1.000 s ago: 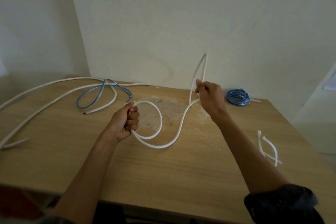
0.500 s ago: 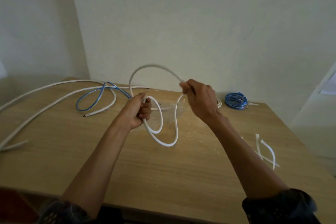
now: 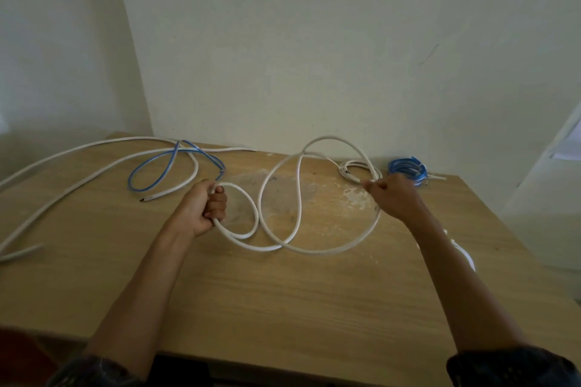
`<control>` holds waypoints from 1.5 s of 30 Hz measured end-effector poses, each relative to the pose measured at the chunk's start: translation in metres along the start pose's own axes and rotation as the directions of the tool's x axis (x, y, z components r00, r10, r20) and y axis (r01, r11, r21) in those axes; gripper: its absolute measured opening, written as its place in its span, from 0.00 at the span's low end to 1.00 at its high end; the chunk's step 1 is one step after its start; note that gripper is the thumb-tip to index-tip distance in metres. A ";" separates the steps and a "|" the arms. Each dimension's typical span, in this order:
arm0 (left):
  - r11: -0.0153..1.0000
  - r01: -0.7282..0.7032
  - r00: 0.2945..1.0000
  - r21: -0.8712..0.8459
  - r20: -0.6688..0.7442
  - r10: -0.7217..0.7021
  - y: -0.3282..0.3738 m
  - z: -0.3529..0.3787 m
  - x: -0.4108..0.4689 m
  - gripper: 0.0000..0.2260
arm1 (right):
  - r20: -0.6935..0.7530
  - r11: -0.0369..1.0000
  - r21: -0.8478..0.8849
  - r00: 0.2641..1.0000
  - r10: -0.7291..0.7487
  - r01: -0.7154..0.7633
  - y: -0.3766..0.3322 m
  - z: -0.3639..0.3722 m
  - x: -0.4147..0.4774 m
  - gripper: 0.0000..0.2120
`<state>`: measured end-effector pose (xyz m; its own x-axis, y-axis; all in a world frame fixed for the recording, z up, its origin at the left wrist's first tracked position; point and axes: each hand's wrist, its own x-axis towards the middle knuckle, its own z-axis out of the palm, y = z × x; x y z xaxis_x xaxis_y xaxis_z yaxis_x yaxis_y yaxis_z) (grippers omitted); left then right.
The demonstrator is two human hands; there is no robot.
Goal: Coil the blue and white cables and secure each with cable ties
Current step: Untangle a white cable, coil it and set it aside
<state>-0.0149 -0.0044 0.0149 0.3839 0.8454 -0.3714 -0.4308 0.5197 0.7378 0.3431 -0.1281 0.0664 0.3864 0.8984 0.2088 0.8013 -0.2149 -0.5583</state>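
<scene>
1. The left hand point(image 3: 204, 209) has its fingers point(image 3: 220, 201) clenched round a thin white flexible cable point(image 3: 276, 248). It holds a small loop that hangs just right of them over the pale wooden worktop point(image 3: 283, 308).
2. The right hand point(image 3: 393, 198) pinches the same cable. Between the two hands' fingers it sags in two larger crossing loops, one arching up beyond them.
3. Just beyond the right fingers point(image 3: 372, 187) lie a small coiled white cable point(image 3: 358, 166) and a coiled blue cable point(image 3: 407, 168), both near the worktop's far edge at the wall.
4. Left of and beyond the left fingers, a loose blue cable point(image 3: 169, 163) crosses a long white cable point(image 3: 78, 166) that runs off the left edge.
5. Nearer than both hands' fingers, bare wood reaches the near edge.
6. White cable ties point(image 3: 465, 258) lie right of the right forearm, partly hidden.
</scene>
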 end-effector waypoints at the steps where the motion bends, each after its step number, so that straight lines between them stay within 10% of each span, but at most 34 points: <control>1: 0.998 -0.015 1.000 0.059 0.003 0.015 0.002 0.002 -0.001 0.15 | 0.059 0.994 -0.105 0.998 0.024 -0.018 0.004 0.002 0.002 0.26; 5: 0.980 -0.045 0.999 0.194 0.005 0.045 0.005 0.012 -0.007 0.17 | 0.016 0.771 -0.629 0.989 0.146 -0.103 -0.004 0.027 -0.006 0.25; 7: 0.975 -0.048 0.999 0.219 0.009 0.047 0.003 0.016 -0.007 0.17 | -0.075 0.768 -0.641 0.995 -0.071 0.006 -0.024 0.046 -0.012 0.20; 11: 0.979 -0.034 0.999 0.203 0.020 0.031 0.000 0.018 -0.010 0.17 | 0.186 0.973 -0.213 0.981 -0.049 0.089 -0.073 0.106 -0.012 0.32; 15: 0.988 -0.032 0.999 0.153 0.016 0.030 -0.001 0.013 -0.013 0.17 | 0.439 0.922 -0.312 0.895 -0.075 0.230 -0.091 0.138 -0.010 0.30; 18: 0.988 -0.049 0.999 0.145 0.009 0.048 -0.002 0.013 -0.012 0.17 | 0.389 0.914 -0.294 0.908 -0.152 0.279 -0.090 0.139 -0.010 0.13; 21: 0.987 -0.117 0.991 0.113 -0.047 0.122 -0.002 0.010 -0.009 0.17 | 0.129 0.972 0.096 0.966 -0.225 0.213 -0.085 0.132 -0.012 0.04; 27: 0.943 -0.331 0.924 0.026 -0.194 0.329 -0.003 0.004 -0.003 0.16 | -0.326 0.600 0.746 0.944 -0.049 0.289 -0.074 0.072 -0.029 0.19; 32: 0.877 -0.466 0.850 0.120 -0.213 0.481 -0.001 0.016 -0.005 0.15 | -0.074 0.540 0.825 0.980 -0.185 0.164 -0.049 0.046 -0.051 0.26; 38: 0.790 -0.511 0.806 0.338 -0.129 0.577 0.003 0.027 -0.006 0.14 | 0.528 0.984 0.177 0.843 -0.100 0.006 -0.001 0.044 -0.048 0.21; 45: 0.651 -0.650 0.697 0.392 -0.034 0.716 0.013 0.035 -0.005 0.14 | 0.495 0.933 -0.303 0.869 -0.021 0.195 0.015 0.055 -0.036 0.14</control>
<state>0.0057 -0.0064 0.0463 -0.0692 0.9657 0.2503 -0.2097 -0.2594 0.9427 0.3167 -0.1425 0.0066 0.0929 0.9745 -0.2042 0.9612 -0.1413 -0.2371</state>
